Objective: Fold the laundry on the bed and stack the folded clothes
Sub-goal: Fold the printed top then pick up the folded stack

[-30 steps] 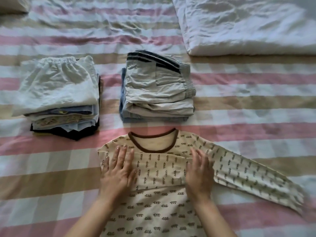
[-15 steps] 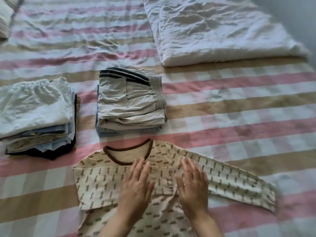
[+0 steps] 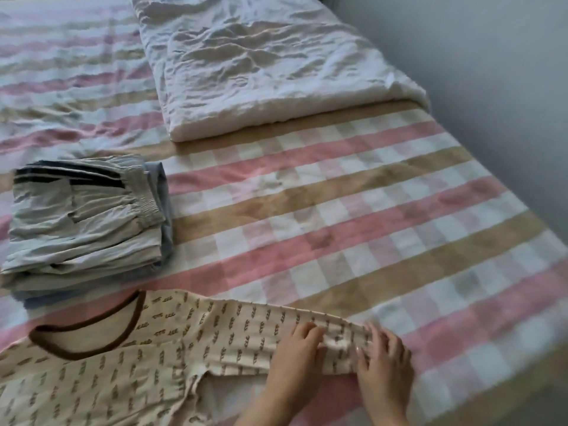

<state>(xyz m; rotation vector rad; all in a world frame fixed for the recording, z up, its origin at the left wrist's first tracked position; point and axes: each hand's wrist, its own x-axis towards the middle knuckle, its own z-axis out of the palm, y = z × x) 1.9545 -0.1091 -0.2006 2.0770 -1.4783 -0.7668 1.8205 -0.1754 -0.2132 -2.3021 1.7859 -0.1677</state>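
A cream long-sleeved shirt (image 3: 129,358) with small brown marks and a brown collar lies flat on the checked bed sheet (image 3: 338,216) at the lower left. Its right sleeve (image 3: 246,330) stretches out to the right. My left hand (image 3: 296,355) pinches that sleeve partway along, fingers curled over the fabric. My right hand (image 3: 385,364) holds the cuff end, which is bunched between the two hands. A stack of folded clothes (image 3: 86,216), pale grey with dark stripes on top, sits beyond the collar at the left.
A folded white duvet (image 3: 261,66) lies at the head of the bed. The bed's right edge (image 3: 528,229) runs along a grey wall (image 3: 491,72). Bare checked sheet lies between the stack, the duvet and that edge.
The view has swung right, so the left stack is out of frame. Both hands left the shirt's chest and moved out along the right sleeve, taking hold near its cuff.
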